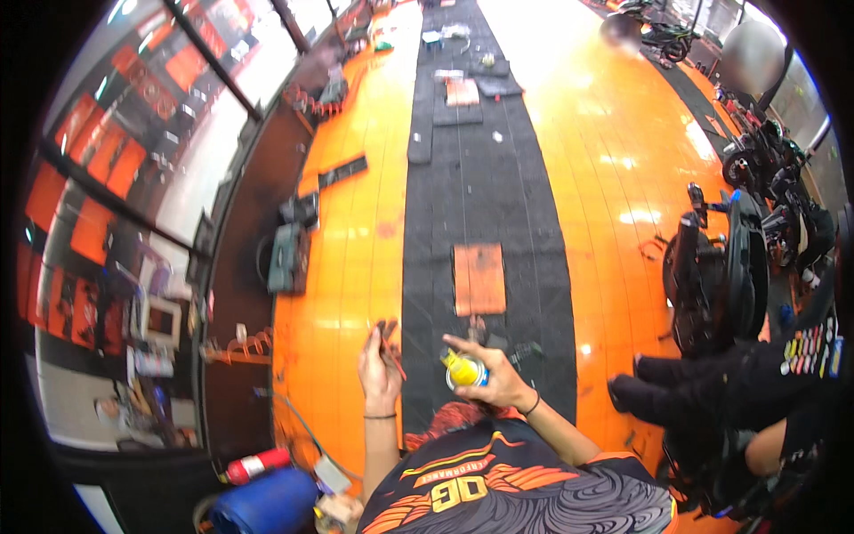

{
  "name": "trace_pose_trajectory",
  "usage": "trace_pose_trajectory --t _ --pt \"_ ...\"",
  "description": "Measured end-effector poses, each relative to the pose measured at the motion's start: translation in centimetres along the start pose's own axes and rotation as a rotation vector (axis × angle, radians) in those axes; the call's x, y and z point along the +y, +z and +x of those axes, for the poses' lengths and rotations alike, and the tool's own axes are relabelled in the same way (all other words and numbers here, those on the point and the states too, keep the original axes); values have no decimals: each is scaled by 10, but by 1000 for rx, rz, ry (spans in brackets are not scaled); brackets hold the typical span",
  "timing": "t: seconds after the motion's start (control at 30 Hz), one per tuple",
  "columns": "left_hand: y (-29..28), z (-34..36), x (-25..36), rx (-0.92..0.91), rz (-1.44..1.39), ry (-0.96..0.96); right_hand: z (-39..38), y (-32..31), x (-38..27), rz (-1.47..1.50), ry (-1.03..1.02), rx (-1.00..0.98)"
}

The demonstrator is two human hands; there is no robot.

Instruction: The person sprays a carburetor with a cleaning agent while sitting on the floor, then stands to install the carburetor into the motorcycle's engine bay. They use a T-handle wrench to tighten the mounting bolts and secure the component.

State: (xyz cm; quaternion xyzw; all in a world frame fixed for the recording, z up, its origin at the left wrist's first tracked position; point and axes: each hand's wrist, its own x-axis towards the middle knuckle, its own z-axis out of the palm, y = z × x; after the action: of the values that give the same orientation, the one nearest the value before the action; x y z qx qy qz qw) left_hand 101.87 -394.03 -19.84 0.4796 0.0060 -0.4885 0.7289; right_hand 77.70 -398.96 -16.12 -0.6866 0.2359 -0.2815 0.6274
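Note:
My right hand is wrapped round a spray can with a yellow top, which I see from above. Its index finger stretches out beyond the nozzle. To the left, over the orange floor beside the mat, my left hand pinches a small dark part that stands up past the fingertips. What kind of part it is cannot be made out. A gap separates the can from that part. Ahead of my hands an orange square pad lies on the black floor mat.
A dark green toolbox stands by the left wall. Lower left are a blue barrel and a red fire extinguisher. Motorcycles line the right side, where a person in dark clothes is close by.

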Motion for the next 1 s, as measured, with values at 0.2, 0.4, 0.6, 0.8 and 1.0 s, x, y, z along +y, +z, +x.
trace_pose_trajectory --t 0.2,0.4,0.6,0.8,1.0 --pt "231 170 24 10 42 -56 202 -155 -26 -246 -250 78" --pt "450 331 27 -319 -176 -108 348 -322 -16 -379 -265 146" --pt "645 494 -14 -389 -258 -304 498 -498 19 -433 -272 275" --pt "863 619 -55 -366 -124 -303 614 -689 24 -529 -226 452" --pt "1050 738 -107 -372 8 -299 723 -882 50 -542 -259 546"
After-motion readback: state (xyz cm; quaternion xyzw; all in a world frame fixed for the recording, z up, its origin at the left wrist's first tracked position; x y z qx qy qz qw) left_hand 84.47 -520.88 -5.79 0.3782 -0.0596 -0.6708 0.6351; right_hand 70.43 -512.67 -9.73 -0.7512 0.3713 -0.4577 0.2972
